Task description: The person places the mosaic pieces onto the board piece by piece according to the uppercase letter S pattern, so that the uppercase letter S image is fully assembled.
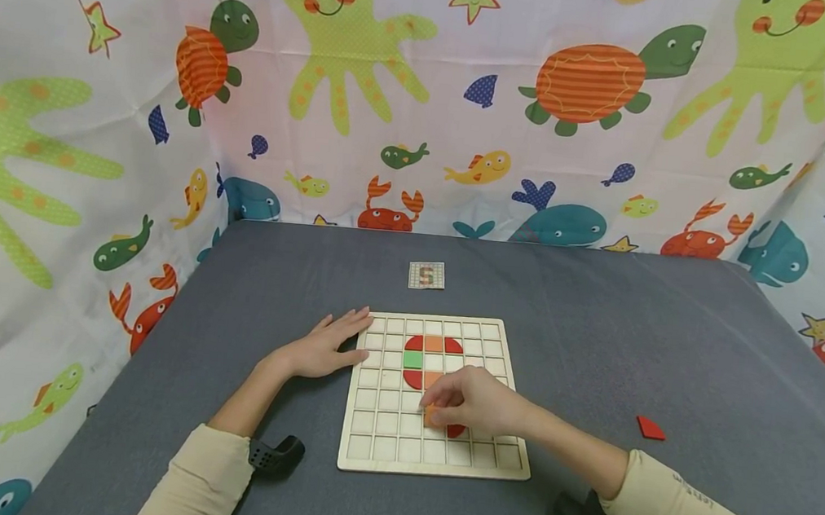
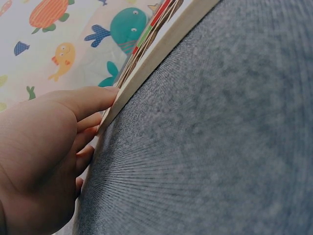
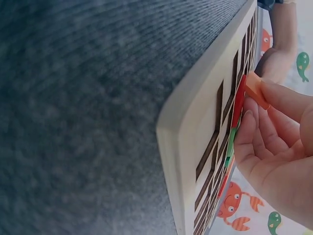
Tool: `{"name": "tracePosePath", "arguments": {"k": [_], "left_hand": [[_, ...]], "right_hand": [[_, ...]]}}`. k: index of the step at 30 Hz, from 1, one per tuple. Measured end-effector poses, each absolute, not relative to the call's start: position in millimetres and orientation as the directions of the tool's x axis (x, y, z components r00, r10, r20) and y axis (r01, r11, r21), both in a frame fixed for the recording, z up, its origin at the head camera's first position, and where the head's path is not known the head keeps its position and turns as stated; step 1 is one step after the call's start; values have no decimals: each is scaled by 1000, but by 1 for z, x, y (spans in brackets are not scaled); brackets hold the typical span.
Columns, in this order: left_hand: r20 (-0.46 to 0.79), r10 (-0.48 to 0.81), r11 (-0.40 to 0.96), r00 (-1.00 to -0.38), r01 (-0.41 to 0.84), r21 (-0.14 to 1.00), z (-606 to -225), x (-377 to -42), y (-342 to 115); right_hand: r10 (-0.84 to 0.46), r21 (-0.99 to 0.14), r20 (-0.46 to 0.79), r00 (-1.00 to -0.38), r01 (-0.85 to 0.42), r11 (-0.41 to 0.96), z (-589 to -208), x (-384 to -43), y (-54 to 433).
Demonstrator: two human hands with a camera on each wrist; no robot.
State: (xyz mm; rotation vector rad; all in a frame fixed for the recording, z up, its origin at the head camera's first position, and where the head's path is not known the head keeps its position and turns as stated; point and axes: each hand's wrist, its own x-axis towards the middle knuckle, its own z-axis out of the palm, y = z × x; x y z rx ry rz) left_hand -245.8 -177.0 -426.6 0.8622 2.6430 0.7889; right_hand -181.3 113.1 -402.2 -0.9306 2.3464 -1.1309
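Note:
A wooden grid board (image 1: pixel 365 464) lies on the grey cloth. Between the thumb and fingers of my right hand (image 1: pixel 479 402) is an orange square tile (image 3: pixel 256 89), held just over the board's lower middle. Fairly straight fingers of my left hand (image 1: pixel 325 346) touch the board's upper left edge. Set in the cells are red quarter-round tiles (image 1: pixel 453 346), orange squares (image 1: pixel 433 344) and a green square (image 1: pixel 413 360). Another red tile (image 1: pixel 455 431) shows below the right hand, which covers some neighbouring cells. In the right wrist view, a red tile (image 3: pixel 239 100) is beside the held tile.
Behind the board lies a small pattern card (image 1: pixel 426 275) with a coloured figure on a grid. One loose red quarter-round tile (image 1: pixel 651 428) is on the cloth to the right. A curtain printed with sea animals (image 1: pixel 427 87) surrounds the table's back and sides.

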Motion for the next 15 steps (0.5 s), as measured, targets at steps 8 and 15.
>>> {"name": "tracePosePath", "arguments": {"k": [8,15], "left_hand": [[-69,608,678,-791,472,563,-428,-247,-177],[-76,607,680,-791,468,565,-427,-247,-177]], "right_hand": [[-697,-778,-41,-716,-415,471,-403,-181,114],[-687,-775,-42,-725,-411,480,-403,-179,113]]}}
